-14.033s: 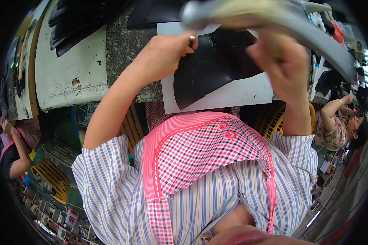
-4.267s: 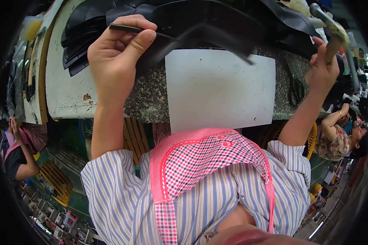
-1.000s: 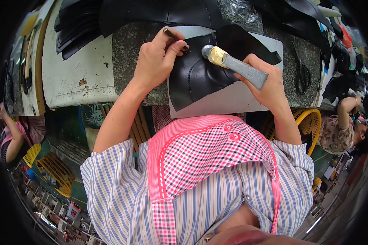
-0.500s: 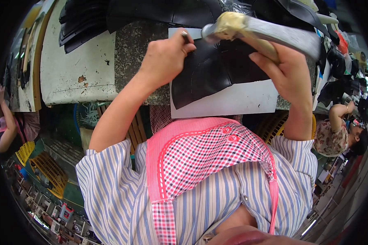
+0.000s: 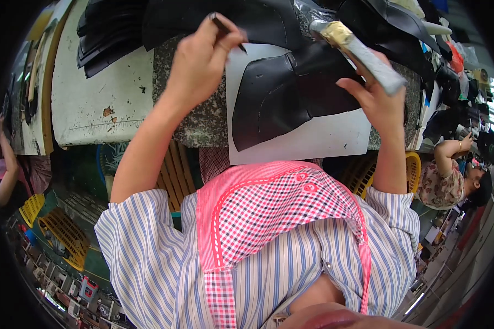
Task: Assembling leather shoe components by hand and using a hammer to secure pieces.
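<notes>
My left hand (image 5: 195,68) is raised over the bench, left of the black leather piece, its fingers closed round a slim dark punch-like rod (image 5: 218,23) whose thin end angles down to the right. A hammer (image 5: 373,63) is in my right hand (image 5: 380,107); its grey metal head has yellowish wrapping near one end, and my fingers hide most of the handle. Between my hands lies the black leather piece (image 5: 277,98), with a seam and a curved line of small marks. It rests on a white board (image 5: 335,138), touched by neither tool.
Stacked black leather pieces (image 5: 107,34) lie at the far left, beside a pale sheet (image 5: 101,104) on the speckled bench. More black leather (image 5: 214,19) spans the back. Yellow baskets (image 5: 66,233) stand below at left. Co-workers sit at both sides, one in a floral top (image 5: 443,178).
My left hand has lifted the punch-like rod off the leather piece, up and left. My right hand has swung the hammer to a steeper slant, away from the rod.
</notes>
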`<state>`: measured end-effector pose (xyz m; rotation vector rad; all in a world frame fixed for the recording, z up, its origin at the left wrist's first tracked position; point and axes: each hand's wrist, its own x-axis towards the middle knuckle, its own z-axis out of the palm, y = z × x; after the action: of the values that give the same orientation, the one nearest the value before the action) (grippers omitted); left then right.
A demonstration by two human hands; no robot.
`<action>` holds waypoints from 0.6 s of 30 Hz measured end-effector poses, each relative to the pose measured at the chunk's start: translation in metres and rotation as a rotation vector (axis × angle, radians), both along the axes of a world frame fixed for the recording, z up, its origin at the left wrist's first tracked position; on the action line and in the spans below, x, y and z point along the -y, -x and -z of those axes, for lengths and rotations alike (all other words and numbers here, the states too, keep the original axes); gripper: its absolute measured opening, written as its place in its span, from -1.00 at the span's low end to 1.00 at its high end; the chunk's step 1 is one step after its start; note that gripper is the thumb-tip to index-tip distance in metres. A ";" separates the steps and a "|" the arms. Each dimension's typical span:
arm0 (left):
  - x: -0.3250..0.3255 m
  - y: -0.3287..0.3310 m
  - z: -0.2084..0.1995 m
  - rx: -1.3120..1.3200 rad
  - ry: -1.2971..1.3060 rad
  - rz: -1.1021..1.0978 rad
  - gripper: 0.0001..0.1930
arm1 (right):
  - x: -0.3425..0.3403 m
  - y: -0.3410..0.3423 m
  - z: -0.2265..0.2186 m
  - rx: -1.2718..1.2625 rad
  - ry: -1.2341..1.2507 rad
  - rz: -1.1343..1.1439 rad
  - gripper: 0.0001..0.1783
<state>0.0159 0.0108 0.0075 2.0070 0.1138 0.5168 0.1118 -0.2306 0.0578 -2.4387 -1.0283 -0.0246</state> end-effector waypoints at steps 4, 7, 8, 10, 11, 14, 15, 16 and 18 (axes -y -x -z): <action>-0.046 -0.046 -0.021 0.203 -0.999 -0.204 -0.90 | 0.017 -0.009 0.023 -0.081 0.039 0.107 -0.67; -0.062 -0.045 0.007 -0.115 -0.860 -0.239 -0.86 | 0.024 -0.032 -0.001 0.005 -0.237 0.105 -0.68; -0.059 -0.042 0.011 -0.080 -0.853 -0.271 -0.84 | 0.024 -0.052 -0.011 0.210 -0.271 0.042 -0.67; -0.053 -0.039 0.004 0.053 -0.888 -0.236 -0.84 | 0.042 -0.090 -0.039 0.274 -0.007 0.472 -0.56; -0.052 -0.038 0.000 0.170 -0.913 -0.221 -0.84 | 0.049 -0.118 -0.051 0.332 0.160 0.521 -0.56; -0.050 -0.041 0.000 0.199 -0.971 -0.228 -0.85 | 0.078 -0.172 -0.041 0.641 0.190 0.583 -0.59; -0.054 -0.039 0.001 0.223 -1.033 -0.244 -0.86 | 0.073 -0.174 -0.039 0.670 0.184 0.585 -0.59; -0.055 -0.038 0.001 0.243 -1.047 -0.202 -0.87 | 0.076 -0.173 -0.037 0.674 0.179 0.583 -0.59; -0.052 -0.036 -0.003 0.312 -1.037 -0.149 -0.88 | 0.088 -0.158 -0.033 0.303 -0.077 0.616 -0.58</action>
<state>0.0518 0.0629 0.0106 2.8843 -0.2544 1.1389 0.2700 -0.3183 0.0912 -2.6300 -0.3359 -0.6397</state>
